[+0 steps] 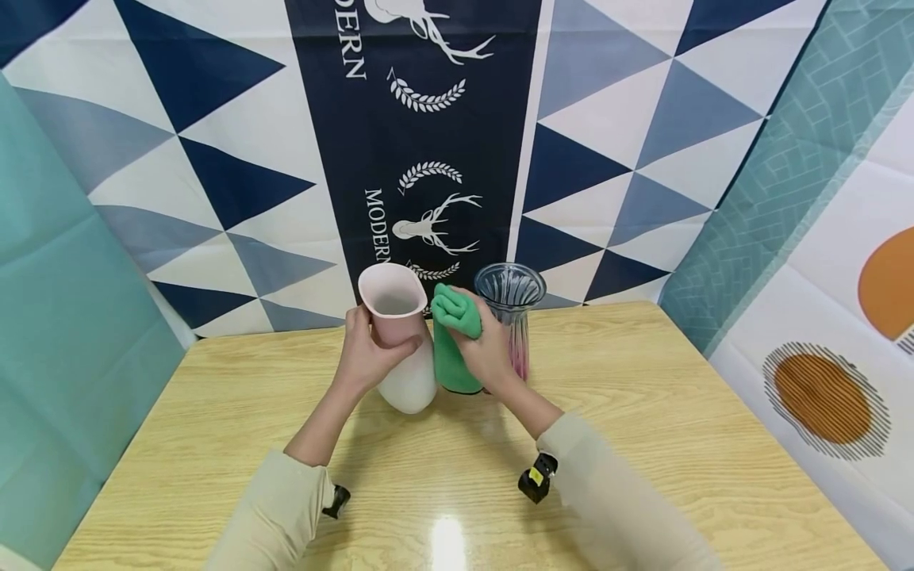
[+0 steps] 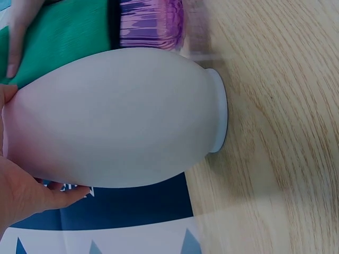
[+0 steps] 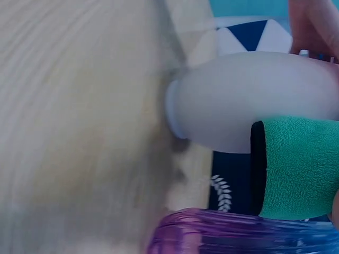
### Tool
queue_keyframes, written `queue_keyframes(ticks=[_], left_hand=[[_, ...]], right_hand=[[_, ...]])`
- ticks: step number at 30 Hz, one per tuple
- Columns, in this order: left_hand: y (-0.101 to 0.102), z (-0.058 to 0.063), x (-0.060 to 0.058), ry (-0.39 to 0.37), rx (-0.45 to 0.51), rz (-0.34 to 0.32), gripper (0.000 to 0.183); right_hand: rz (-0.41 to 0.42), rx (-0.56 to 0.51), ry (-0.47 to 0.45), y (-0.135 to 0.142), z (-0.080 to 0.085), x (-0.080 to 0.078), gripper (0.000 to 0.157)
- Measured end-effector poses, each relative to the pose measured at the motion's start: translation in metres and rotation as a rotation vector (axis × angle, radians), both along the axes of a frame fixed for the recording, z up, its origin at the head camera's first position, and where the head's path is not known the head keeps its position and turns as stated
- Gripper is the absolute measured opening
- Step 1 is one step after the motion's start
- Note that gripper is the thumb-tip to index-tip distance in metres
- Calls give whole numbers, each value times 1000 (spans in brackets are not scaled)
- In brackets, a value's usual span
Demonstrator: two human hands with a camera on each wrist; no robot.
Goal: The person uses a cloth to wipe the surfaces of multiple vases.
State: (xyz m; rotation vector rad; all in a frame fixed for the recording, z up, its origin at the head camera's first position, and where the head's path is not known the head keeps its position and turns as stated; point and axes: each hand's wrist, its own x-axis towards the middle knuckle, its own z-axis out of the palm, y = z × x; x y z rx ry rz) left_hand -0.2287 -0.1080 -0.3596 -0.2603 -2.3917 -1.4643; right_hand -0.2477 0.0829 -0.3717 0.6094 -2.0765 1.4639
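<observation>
A ceramic vase (image 1: 408,379), pink at its neck and white below, leans slightly in the head view. My left hand (image 1: 367,353) grips it round the neck. Its pale foot (image 2: 218,111) is close above the table or touching it; I cannot tell which. In my right hand (image 1: 489,345) is a green cloth (image 1: 455,361), bunched at the top and hanging down beside the vase. The cloth's dark edge (image 3: 258,168) shows in the right wrist view. Just right of that hand stands a ribbed glass vase (image 1: 510,287), blue at the rim and pink-purple lower down, partly hidden by the hand.
Under everything lies a light wood-grain table (image 1: 236,412). Behind its far edge hangs a patterned cloth backdrop (image 1: 443,143) with triangles and deer heads. Teal fabric (image 1: 64,333) borders the left side, and a white sheet with orange circles (image 1: 821,396) the right.
</observation>
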Motion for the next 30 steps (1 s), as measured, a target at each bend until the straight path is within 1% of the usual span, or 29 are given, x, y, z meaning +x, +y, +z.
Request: queue_keyframes(ticks=[2, 5, 12, 15, 21, 30], left_hand=[[0, 0, 0, -2, 2, -2, 83], [0, -1, 0, -15, 2, -4, 84], [0, -2, -1, -9, 4, -12, 84], [0, -2, -1, -5, 5, -20, 83], [-1, -2, -3, -26, 10, -46, 82], [-2, -1, -4, -41, 20, -57, 84]], right_hand=[[-11, 20, -8, -1, 6, -1, 48], [-27, 51, -28, -2, 11, -1, 48], [-26, 61, -39, -4, 13, -1, 48], [-17, 67, -50, -5, 11, -1, 48], [37, 63, -80, -7, 4, 1, 48], [37, 82, -103, -5, -6, 2, 49]])
